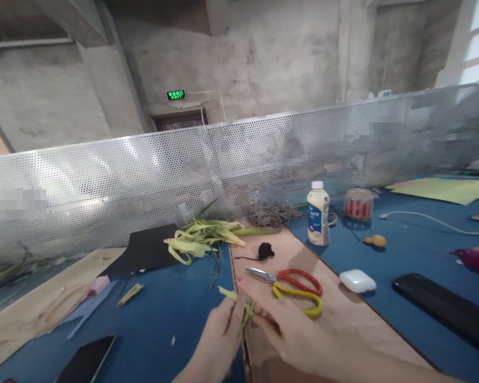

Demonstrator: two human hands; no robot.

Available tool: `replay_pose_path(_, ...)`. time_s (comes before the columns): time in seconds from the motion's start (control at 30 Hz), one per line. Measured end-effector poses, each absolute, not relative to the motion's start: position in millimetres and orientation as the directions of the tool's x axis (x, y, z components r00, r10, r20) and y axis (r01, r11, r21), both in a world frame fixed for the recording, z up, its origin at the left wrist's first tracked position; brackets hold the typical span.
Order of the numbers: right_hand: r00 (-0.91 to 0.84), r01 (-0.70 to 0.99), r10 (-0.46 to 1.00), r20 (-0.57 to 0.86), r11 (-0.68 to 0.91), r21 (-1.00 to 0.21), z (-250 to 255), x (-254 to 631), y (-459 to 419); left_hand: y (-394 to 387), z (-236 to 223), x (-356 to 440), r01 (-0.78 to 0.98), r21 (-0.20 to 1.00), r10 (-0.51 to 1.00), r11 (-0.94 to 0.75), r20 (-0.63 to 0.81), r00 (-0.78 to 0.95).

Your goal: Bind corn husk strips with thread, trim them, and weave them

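Observation:
My left hand (223, 325) is closed on a small piece of folded green leaf strip (248, 313), over the near edge of a wooden board. My right hand (281, 325) pinches the same strip from the other side, so the strip shows between both sets of fingertips. A pale end of leaf (227, 292) sticks up above the left fingers. Just beyond the right hand lie scissors (289, 284) with one red and one yellow handle. Farther off, a heap of green leaf strips (207, 236) lies on the blue table, near a small black bundle of thread (265, 250).
A bottle (318, 215), a jar with red contents (358, 205), a white earphone case (357, 281) and a black case (443, 306) stand or lie to the right. A phone (87, 360) lies at the near left. A perforated metal screen (143, 181) bounds the table's far side.

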State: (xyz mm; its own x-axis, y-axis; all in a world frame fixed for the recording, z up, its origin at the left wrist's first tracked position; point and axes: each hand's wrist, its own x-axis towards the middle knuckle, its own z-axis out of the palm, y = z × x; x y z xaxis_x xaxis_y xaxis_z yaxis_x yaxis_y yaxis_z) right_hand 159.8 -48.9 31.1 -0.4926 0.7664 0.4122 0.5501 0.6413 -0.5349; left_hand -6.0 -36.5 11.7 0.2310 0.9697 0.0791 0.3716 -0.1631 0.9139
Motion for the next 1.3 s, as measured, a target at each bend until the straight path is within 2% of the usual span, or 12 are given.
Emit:
replay_pose_path(0.13, -0.456, 0.593, 0.8, 0.39, 0.6, -0.537, 34.3, 159.4, -50.7, -36.6, 14.7, -5.1, 0.389, 0.917, 0.983, -0.091, 0.019, 0.184)
replay_pose_path(0.27, -0.418, 0.613, 0.836, 0.357, 0.549, -0.568, 37.3, 155.9, -52.2, -30.5, 12.2, -9.6, 0.375, 0.92, 0.983, -0.112, 0.046, 0.18)
replay_pose_path(0.47, -0.323, 0.615, 0.777, 0.541, 0.607, -0.504, 25.5, 157.0, -41.4, -25.2, 7.1, -14.0, 0.398, 0.908, 0.981, -0.133, 0.065, 0.181)
replay_pose_path(0.6, -0.315, 0.599, 0.833, 0.455, 0.546, -0.586, 21.4, 157.6, -39.9, -26.9, 9.0, -13.7, 0.406, 0.901, 0.981, -0.154, 0.089, 0.173)
replay_pose_path(0.7, -0.371, 0.598, 0.846, 0.382, 0.533, -0.599, 27.2, 155.2, -44.7, -26.2, 10.1, -13.7, 0.399, 0.904, 0.981, -0.154, 0.091, 0.172)
replay_pose_path(0.8, -0.416, 0.62, 0.843, 0.342, 0.538, -0.572, 31.6, 154.2, -46.6, -23.8, 8.9, -13.7, 0.335, 0.928, 0.974, -0.163, 0.096, 0.206)
replay_pose_path(0.93, -0.424, 0.57, 0.803, 0.419, 0.596, -0.565, 23.9, 155.9, -41.4, -21.7, 5.3, -13.6, 0.183, 0.969, 0.948, -0.164, 0.104, 0.3)
replay_pose_path(1.07, -0.432, 0.608, 0.807, 0.403, 0.591, -0.531, 18.3, 157.2, -40.7, -22.5, 5.2, -12.6, 0.168, 0.975, 0.916, -0.145, 0.068, 0.394)
replay_pose_path(1.2, -0.417, 0.679, 0.81, 0.411, 0.579, -0.452, 17.4, 157.0, -41.7, -22.4, 8.5, -9.8, 0.143, 0.983, 0.916, -0.112, 0.047, 0.399)
replay_pose_path(1.3, -0.434, 0.631, 0.784, 0.444, 0.616, -0.472, 14.5, 157.7, -39.1, -21.3, 10.4, -7.5, 0.049, 0.992, 0.921, -0.113, 0.086, 0.381)
